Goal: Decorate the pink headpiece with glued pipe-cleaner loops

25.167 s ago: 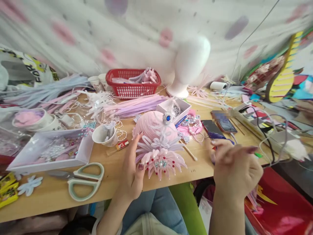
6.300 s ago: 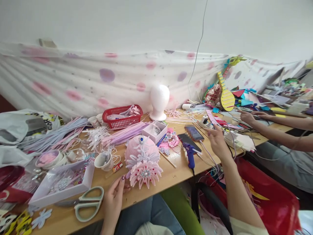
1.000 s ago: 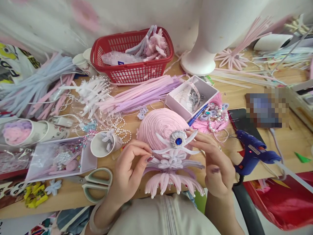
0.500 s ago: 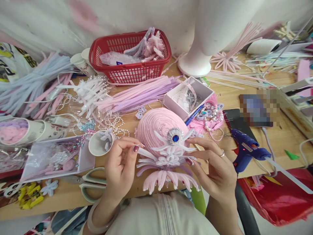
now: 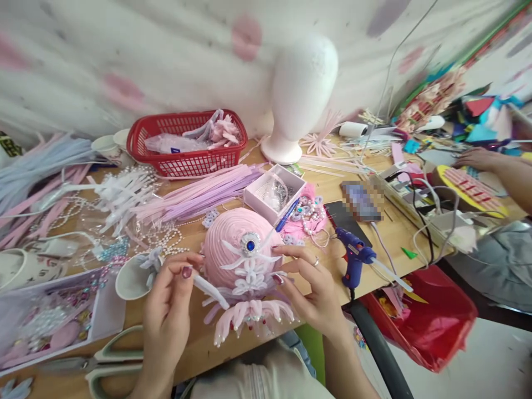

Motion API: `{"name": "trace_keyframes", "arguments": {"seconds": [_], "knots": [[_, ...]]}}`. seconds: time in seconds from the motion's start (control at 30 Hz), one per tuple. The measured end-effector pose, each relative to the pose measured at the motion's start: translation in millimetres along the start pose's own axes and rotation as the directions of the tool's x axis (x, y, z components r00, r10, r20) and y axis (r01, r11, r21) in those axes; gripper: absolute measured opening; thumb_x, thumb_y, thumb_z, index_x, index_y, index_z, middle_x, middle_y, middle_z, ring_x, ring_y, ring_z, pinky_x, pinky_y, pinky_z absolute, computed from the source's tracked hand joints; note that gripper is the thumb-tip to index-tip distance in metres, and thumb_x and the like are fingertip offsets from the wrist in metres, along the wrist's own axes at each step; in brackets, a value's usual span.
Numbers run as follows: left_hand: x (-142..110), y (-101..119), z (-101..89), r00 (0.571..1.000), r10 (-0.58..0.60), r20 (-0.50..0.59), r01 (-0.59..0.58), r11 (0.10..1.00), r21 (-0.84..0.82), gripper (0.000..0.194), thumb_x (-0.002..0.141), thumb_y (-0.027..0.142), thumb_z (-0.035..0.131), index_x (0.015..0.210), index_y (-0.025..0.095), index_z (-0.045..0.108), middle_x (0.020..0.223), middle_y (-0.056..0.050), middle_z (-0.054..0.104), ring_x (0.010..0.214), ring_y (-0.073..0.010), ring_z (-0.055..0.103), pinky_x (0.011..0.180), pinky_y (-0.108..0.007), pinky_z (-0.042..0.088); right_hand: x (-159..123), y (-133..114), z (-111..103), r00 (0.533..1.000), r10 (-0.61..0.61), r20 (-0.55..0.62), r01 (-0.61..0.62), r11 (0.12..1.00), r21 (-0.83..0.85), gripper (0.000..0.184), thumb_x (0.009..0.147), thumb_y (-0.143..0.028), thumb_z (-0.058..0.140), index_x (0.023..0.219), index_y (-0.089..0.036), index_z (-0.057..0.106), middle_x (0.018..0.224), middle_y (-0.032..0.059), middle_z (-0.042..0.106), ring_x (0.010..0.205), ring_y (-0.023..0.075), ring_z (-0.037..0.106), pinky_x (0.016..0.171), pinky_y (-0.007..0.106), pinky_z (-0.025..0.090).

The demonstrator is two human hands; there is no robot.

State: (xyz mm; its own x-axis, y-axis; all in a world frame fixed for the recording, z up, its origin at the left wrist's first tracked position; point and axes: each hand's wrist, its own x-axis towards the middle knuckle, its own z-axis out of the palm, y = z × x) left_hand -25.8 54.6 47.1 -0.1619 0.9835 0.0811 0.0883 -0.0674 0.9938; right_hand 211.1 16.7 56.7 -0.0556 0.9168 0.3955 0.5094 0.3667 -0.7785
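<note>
A domed pink headpiece (image 5: 226, 235) of coiled fuzzy strips sits low in front of me. On its front are a blue gem (image 5: 250, 245) in a silvery ring, a white fuzzy flower (image 5: 250, 277), and a fringe of pink petals (image 5: 253, 315) tipped with beads. My left hand (image 5: 170, 299), at the headpiece's left, pinches a white pipe cleaner (image 5: 211, 292) between thumb and fingers; it slants down toward the petals. At the right side, my right hand (image 5: 313, 293) grips the headpiece's edge, its thumb and fingertips on the white petal ends.
Behind stand a red basket (image 5: 187, 166), a white foam head (image 5: 303, 83) and a small white box (image 5: 260, 199). A blue glue gun (image 5: 353, 255) lies right, above a red bin (image 5: 436, 327). Scissors (image 5: 112, 363) lie front left. A co-worker's hand (image 5: 477, 159) rests far right.
The view has tilted up and turned right, showing the whole foam head and a co-worker's arm. The white pipe cleaner in my left hand now points more steeply down.
</note>
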Motion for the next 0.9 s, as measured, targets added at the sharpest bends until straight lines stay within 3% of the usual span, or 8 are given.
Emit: {"name": "trace_keyframes", "arguments": {"seconds": [0.17,0.3,0.43,0.6,0.77,0.9], "knots": [[3,1,-2.0,0.979,-0.177,-0.102,0.139,0.943,-0.304,0.03,0.078,0.052,0.08,0.086,0.023,0.074,0.094,-0.002,0.069,0.086,-0.0166,0.06,0.074,-0.025,0.051,-1,-1,4,0.999,-0.008,-0.031,0.009,1.0,0.023,0.012,0.094,-0.014,0.059,0.098,-0.024,0.064,0.121,0.008,0.07,0.112,0.023,0.067,0.093,0.038,0.054],[2,15,-11.0,0.971,-0.19,-0.147,0.119,0.911,-0.394,0.034,0.066,0.05,0.09,0.073,0.022,0.072,0.075,0.0,0.063,0.076,-0.0148,0.056,0.064,-0.023,0.051,0,1,9,0.998,-0.021,-0.065,0.023,0.999,0.036,0.01,0.095,-0.016,0.059,0.098,-0.023,0.064,0.119,0.0089,0.07,0.111,0.0233,0.066,0.092,0.039,0.053],[-13,32,-22.2,0.954,-0.197,-0.226,0.064,0.87,-0.49,0.031,0.063,0.038,0.094,0.072,0.023,0.068,0.068,0.004,0.062,0.065,-0.0115,0.054,0.062,-0.023,0.054,2,0,8,0.996,-0.038,-0.075,0.042,0.998,0.056,0.008,0.094,-0.016,0.059,0.093,-0.023,0.063,0.117,0.0097,0.07,0.11,0.0241,0.067,0.092,0.04,0.053],[-37,35,-35.5,0.92,-0.177,-0.35,-0.044,0.84,-0.541,0.027,0.066,0.029,0.091,0.071,0.022,0.065,0.064,0.006,0.06,0.06,-0.0093,0.052,0.055,-0.02,0.052,2,0,6,0.995,-0.053,-0.083,0.061,0.993,0.097,0.008,0.093,-0.017,0.059,0.091,-0.023,0.065,0.115,0.0095,0.072,0.106,0.0234,0.069,0.09,0.039,0.053],[-51,25,-43.0,0.891,-0.265,-0.37,0.009,0.822,-0.569,0.037,0.049,0.029,0.097,0.07,0.021,0.067,0.065,0.004,0.069,0.06,-0.0101,0.056,0.052,-0.019,0.05,2,6,9,0.988,-0.058,-0.147,0.073,0.992,0.104,0.009,0.093,-0.022,0.06,0.086,-0.022,0.065,0.11,0.01,0.074,0.104,0.0234,0.07,0.09,0.039,0.053],[-51,22,-45.7,0.9,-0.259,-0.351,0.024,0.833,-0.553,0.034,0.053,0.031,0.096,0.07,0.02,0.068,0.068,0.002,0.074,0.056,-0.0091,0.055,0.054,-0.02,0.05,3,10,12,0.979,-0.039,-0.2,0.065,0.99,0.126,0.01,0.093,-0.024,0.06,0.085,-0.022,0.065,0.107,0.0097,0.076,0.103,0.0244,0.071,0.089,0.04,0.054]]}}
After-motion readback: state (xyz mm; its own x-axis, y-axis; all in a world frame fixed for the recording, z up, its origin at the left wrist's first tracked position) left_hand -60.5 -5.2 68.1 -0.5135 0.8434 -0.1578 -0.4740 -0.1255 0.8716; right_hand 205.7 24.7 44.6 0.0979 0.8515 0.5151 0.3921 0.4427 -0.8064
